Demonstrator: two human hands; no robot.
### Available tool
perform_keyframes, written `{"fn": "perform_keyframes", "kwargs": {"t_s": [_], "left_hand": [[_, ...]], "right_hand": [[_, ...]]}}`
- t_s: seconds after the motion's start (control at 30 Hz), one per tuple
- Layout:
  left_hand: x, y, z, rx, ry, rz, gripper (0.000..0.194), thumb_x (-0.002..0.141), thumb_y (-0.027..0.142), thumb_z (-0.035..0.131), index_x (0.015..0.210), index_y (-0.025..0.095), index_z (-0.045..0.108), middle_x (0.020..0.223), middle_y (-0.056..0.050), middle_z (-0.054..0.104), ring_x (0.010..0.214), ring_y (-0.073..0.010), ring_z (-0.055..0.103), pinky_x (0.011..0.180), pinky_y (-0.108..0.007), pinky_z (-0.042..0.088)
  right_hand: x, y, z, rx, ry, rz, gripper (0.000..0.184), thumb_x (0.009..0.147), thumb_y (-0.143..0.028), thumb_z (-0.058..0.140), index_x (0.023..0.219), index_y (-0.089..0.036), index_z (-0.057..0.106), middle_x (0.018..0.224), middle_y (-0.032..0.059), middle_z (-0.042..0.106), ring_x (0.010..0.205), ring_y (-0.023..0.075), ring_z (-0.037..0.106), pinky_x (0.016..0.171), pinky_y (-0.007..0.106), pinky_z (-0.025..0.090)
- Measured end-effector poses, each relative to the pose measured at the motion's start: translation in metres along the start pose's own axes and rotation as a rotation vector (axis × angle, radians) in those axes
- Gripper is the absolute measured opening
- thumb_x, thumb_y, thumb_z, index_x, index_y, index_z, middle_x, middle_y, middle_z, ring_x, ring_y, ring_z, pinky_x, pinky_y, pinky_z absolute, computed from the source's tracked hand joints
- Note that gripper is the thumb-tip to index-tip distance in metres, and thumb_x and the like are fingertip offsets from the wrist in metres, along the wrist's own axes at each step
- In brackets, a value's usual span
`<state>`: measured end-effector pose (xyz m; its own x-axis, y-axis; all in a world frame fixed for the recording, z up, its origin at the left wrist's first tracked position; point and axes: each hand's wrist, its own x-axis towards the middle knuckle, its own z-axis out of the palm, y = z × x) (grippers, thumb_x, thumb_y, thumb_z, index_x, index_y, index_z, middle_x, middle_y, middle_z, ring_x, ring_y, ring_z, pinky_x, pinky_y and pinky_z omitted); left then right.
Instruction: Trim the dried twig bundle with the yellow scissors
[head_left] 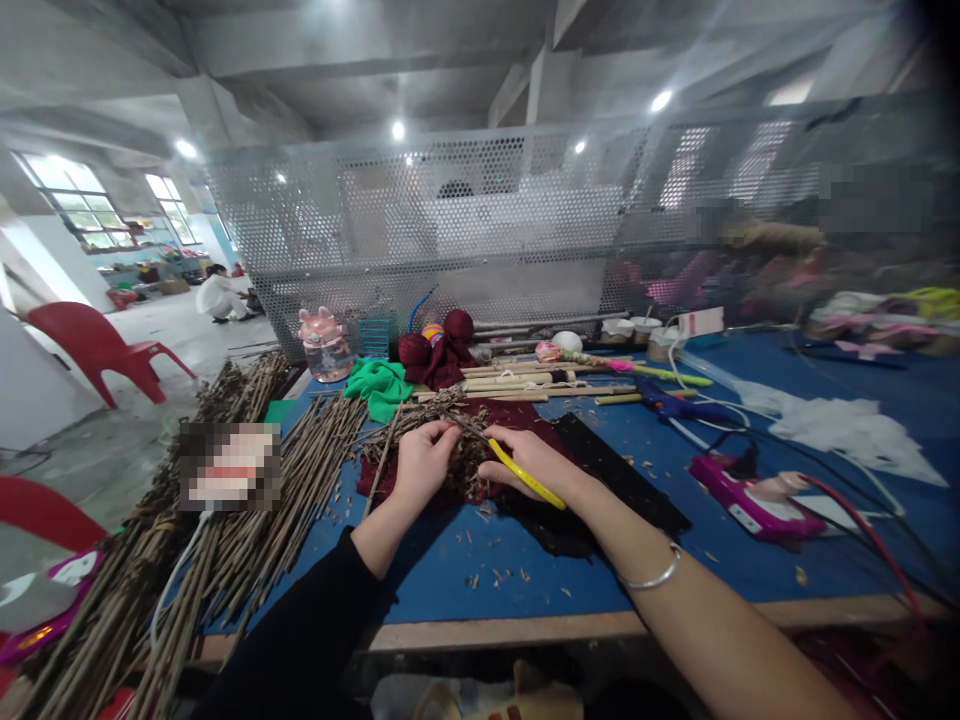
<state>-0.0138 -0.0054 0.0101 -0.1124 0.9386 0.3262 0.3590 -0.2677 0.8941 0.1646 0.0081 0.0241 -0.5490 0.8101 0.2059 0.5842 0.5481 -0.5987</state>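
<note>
My left hand [426, 462] is closed, thumb and fingertips pinching a thin dried twig [454, 414] over the middle of the table. Just to its right, my right hand [529, 462] grips pliers [525, 474] with a curved yellow handle; their jaws point toward the left fingertips and are too small to make out. Beneath both hands lies a heap of dry plant bits [471, 455] on a dark red cloth [382, 478]. To the left, a large bundle of dried stems [281, 510] lies across the table's edge.
A black board [622, 470] lies right of my hands, near a glue gun [664, 402] and a purple power strip [754, 505] with cables. Behind are bamboo sticks [517, 382], a green cloth [379, 388] and a pink-lidded bottle [326, 345]. A perforated screen [450, 230] borders the back.
</note>
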Motion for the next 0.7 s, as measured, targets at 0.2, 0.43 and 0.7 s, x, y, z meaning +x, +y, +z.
{"fn": "perform_keyframes", "kwargs": {"t_s": [0.2,0.43,0.7], "left_hand": [[0.000,-0.001,-0.001,0.054,0.011,-0.006,0.027,0.076,0.035,0.052,0.065,0.015,0.067,0.049,0.001,0.057,0.045,-0.0103,0.046,0.048,-0.021,0.033],[-0.004,-0.002,0.003,0.166,-0.042,0.256,0.015,0.075,0.022,0.057,0.082,0.018,0.069,0.082,-0.007,0.069,0.075,-0.0179,0.060,0.073,-0.028,0.044],[-0.012,-0.003,0.007,0.097,-0.181,0.315,0.052,0.075,0.025,0.058,0.126,0.025,0.046,0.089,-0.003,0.068,0.080,-0.0162,0.062,0.078,-0.026,0.045]], "right_hand": [[0.001,0.005,0.004,0.016,0.011,0.009,0.045,0.071,-0.051,0.059,0.094,-0.013,0.061,0.064,-0.0009,0.057,0.057,0.0112,0.045,0.054,0.021,0.035],[0.012,-0.001,0.012,0.217,0.264,0.068,0.037,0.070,-0.046,0.059,0.089,-0.015,0.058,0.076,0.0017,0.060,0.066,0.0136,0.051,0.063,0.024,0.041],[0.010,-0.012,0.018,0.619,0.164,0.128,0.033,0.072,-0.034,0.052,0.101,-0.019,0.048,0.058,-0.0041,0.050,0.041,0.0098,0.044,0.042,0.024,0.039]]}}
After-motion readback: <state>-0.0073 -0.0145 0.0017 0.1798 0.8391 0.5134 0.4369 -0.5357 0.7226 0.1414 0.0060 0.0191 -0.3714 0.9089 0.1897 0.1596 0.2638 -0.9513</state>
